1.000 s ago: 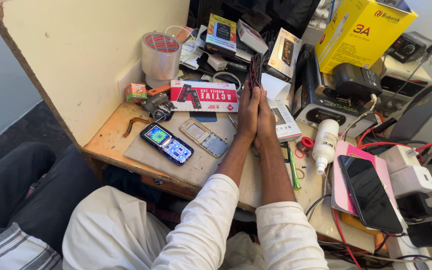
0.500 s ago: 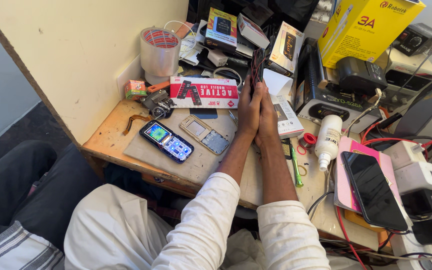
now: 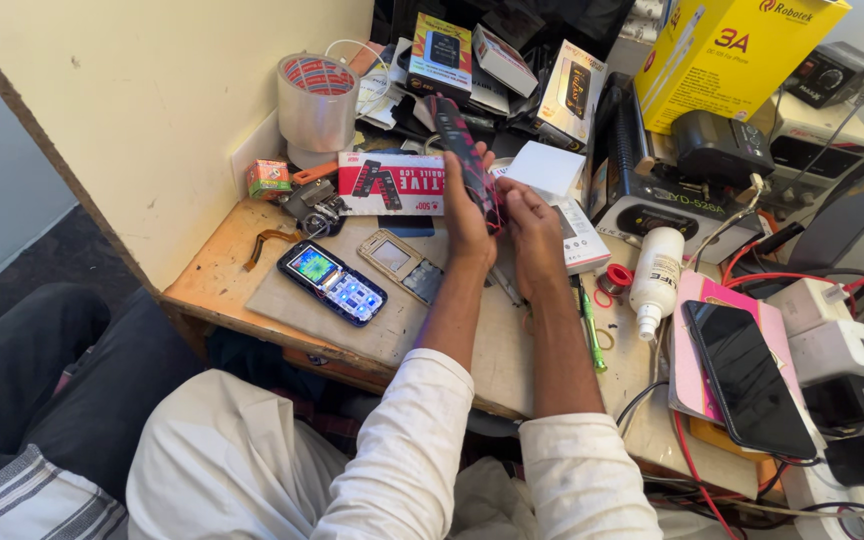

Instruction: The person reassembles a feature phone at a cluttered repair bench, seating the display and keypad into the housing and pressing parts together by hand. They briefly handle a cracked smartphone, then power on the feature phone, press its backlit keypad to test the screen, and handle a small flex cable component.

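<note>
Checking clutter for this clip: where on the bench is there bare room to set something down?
Bare mat shows at the near edge, in front of the lit keypad phone, and between the forearms below both hands. The wooden corner left of the phone is also free. The back, around the tape roll and boxes, and the right side by the black smartphone are crowded.

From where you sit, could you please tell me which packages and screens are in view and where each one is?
Yellow box: large, upright, back right.
Red and white carton: flat, long, beside the left hand.
Keypad phone: front left, screen and keys lit.
Smartphone: right, dark screen, lying on a pink case.
Small dark packs: standing at the back.
</note>
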Demonstrator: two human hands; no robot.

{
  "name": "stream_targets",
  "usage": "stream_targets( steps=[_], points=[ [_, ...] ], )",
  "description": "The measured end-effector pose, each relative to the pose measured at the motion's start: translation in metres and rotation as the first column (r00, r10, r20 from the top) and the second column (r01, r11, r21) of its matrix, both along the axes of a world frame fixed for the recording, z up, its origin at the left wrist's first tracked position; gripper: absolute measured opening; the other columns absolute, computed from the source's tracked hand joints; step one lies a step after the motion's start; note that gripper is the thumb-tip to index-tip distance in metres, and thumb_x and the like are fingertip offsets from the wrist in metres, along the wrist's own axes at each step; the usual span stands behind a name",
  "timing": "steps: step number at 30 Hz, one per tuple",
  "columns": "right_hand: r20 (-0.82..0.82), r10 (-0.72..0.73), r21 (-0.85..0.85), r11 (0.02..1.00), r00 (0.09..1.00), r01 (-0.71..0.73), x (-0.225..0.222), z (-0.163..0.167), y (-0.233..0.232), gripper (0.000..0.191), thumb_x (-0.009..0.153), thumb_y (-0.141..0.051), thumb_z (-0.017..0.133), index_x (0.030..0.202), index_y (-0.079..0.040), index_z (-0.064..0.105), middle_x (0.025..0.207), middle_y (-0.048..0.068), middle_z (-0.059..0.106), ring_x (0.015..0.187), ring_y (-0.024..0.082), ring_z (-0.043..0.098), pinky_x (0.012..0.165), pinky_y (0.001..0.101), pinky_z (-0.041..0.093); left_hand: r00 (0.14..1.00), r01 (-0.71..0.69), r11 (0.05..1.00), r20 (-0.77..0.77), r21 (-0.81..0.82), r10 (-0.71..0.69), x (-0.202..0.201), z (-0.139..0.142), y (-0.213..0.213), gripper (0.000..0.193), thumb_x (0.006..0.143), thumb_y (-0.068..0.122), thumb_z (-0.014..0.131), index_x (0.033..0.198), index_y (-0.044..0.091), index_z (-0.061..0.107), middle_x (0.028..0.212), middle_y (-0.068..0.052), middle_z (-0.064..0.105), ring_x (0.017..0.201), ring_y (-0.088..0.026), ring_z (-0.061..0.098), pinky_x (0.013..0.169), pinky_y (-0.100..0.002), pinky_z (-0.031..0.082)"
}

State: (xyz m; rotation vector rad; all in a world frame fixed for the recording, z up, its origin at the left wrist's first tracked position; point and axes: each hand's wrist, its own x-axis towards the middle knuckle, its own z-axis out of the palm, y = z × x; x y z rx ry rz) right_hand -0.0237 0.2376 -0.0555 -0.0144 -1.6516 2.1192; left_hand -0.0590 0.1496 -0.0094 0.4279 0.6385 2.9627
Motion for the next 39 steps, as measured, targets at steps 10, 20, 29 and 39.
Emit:
stream_targets(
  steps=[10,20,29,39],
  points=[
    [0.147,0.165,-0.31,0.944,0.975,-0.113,0.014,-0.016,0.015,0.029,0.098,-0.007,0.069,0.122,0.006,0.058,0.098,0.01,0.069,0.081,0.016,0.067,0.077,0.0294,0.058,0.996,0.063,0.993,-0.049,-0.099,-0.068,-0.003,0.002,-0.008,0.083,0.099,0.071,0.038,0.154,0.009,0.041,0.147,-0.009,0.052,0.114,-0.015,0.052,0.098,-0.033,0.046],
    [0.164,-0.014,-0.101,0.994,0.986,0.031,0.035,-0.008,0.006,0.046,0.084,0.004,0.075,0.125,-0.003,0.056,0.087,0.011,0.068,0.071,0.015,0.064,0.061,0.028,0.053,0.997,0.02,0.997,-0.08,-0.068,-0.025,-0.008,-0.005,-0.007,0.086,0.096,0.074,0.041,0.157,0.014,0.035,0.144,-0.009,0.055,0.113,-0.015,0.052,0.104,-0.033,0.044],
    [-0.491,-0.307,0.741,0.345,0.816,0.576,0.042,0.011,-0.022,0.029,0.087,0.002,0.076,0.114,0.006,0.068,0.106,0.019,0.071,0.09,0.031,0.072,0.08,0.0363,0.059,0.978,-0.21,0.949,-0.062,-0.234,0.201,-0.009,-0.004,-0.005,0.094,0.094,0.054,0.066,0.165,0.015,0.018,0.142,-0.011,0.045,0.119,-0.022,0.05,0.106,-0.038,0.041],
    [-0.343,-0.522,0.774,0.313,0.781,0.55,0.034,0.012,-0.021,0.014,0.078,0.001,0.071,0.091,0.008,0.071,0.076,0.02,0.071,0.064,0.03,0.068,0.064,0.0411,0.054,0.672,-0.74,0.477,-0.498,-0.474,0.547,0.004,-0.008,0.0,0.113,0.085,0.048,0.085,0.167,0.007,0.018,0.144,-0.022,0.041,0.133,-0.034,0.049,0.112,-0.045,0.045]
  ],
)
